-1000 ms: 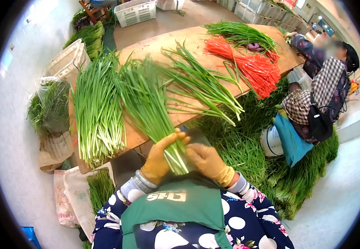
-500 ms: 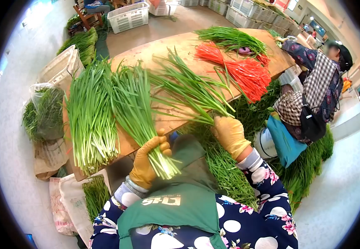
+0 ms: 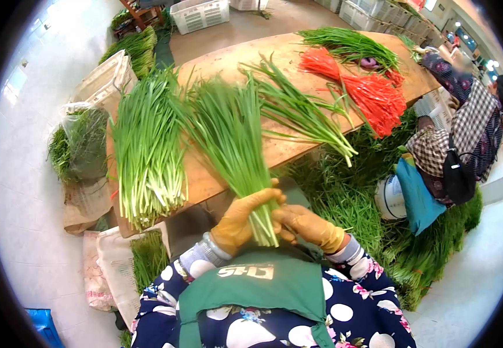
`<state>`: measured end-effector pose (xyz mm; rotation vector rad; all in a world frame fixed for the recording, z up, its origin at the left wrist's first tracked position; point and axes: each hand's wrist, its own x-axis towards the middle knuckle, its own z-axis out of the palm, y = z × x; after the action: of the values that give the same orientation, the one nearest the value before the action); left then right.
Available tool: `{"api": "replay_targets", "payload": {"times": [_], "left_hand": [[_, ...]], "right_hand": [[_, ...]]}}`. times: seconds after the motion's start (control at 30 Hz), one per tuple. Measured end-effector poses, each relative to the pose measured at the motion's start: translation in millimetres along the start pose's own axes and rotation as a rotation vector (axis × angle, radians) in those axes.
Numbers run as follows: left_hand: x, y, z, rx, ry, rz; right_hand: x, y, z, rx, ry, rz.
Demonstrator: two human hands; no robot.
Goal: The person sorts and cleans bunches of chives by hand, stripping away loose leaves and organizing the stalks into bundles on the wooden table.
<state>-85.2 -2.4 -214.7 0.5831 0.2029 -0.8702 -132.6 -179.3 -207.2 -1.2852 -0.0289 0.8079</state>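
Note:
My left hand [image 3: 235, 223], in a yellow glove, is wrapped round the lower stems of a bunch of garlic chives [image 3: 234, 133]. Its leaves fan out over the wooden table, and its pale cut ends point toward my apron. Close beside the left hand, my right hand [image 3: 310, 225], also gloved, has curled fingers against the same stems. A larger pile of garlic chives [image 3: 150, 145] lies on the table to the left. Right of the held bunch is a small loose group of chives [image 3: 306, 113], its stem ends over the table's edge.
Red plastic ties [image 3: 373, 95] lie on the table [image 3: 217, 61] near more greens [image 3: 350, 46]. A person [image 3: 460, 116] in a checked garment is at the right, by a white bucket [image 3: 389, 197]. Heaped greens [image 3: 350, 203] lie below the table; a crate [image 3: 104, 75] stands left.
My right hand has left the loose chives and come over to the stems in my left hand. The held bunch has lifted and turned more upright. The whole view has shifted slightly.

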Motion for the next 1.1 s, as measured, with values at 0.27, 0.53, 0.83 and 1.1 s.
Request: {"api": "replay_targets", "payload": {"times": [0.27,0.53,0.83,1.1], "left_hand": [[-9.3,37.1,-5.1,-0.266,-0.232,0.278],[0.5,21.8,-24.9,-0.353,-0.192,0.171],[7.1,-1.1,-14.1,-0.121,-0.015,0.139],[-9.8,22.4,3.5,-0.135,-0.11,0.141]], "right_hand": [[-60.4,-27.7,-36.8,-0.713,0.481,-0.355],[-27.6,-51.9,-118.2,-1.697,1.129,-0.407],[-20.5,-4.3,-17.9,-0.737,0.645,-0.613],[-43.1,-32.4,-11.8,-1.018,0.573,-0.665]]}}
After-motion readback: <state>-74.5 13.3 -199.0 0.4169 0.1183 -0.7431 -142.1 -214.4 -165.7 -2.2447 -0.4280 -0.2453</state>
